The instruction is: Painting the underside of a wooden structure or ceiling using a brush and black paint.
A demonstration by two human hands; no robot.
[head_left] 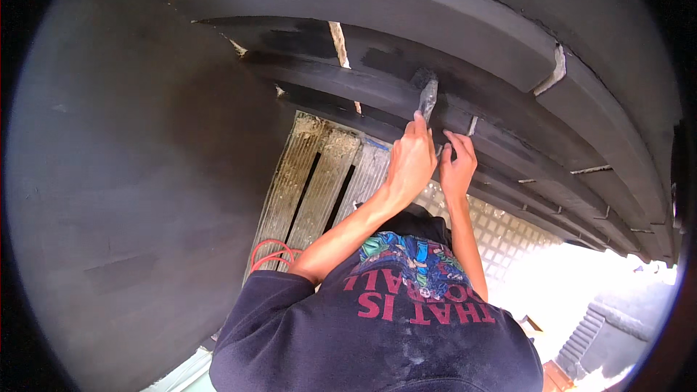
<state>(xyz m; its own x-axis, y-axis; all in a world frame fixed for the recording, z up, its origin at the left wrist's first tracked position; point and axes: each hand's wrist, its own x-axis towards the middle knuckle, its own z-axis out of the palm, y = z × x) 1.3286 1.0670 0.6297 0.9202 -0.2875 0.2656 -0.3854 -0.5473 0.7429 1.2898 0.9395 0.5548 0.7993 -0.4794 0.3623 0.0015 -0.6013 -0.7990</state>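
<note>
Brush (pixel 429 94) in left hand (pixel 412 160), red-lettered dark shirt (pixel 348 359)

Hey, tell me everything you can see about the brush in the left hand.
The brush has a dark, matted-looking head and a paler grey, smudged section below it, perhaps metal. The fingers of the left hand grip it from below, hiding its lower end. It points up the picture, its head against or just before the dark grey slatted surface; actual contact is hard to confirm. Its bristles and any wet coating are too unclear to make out.
</note>
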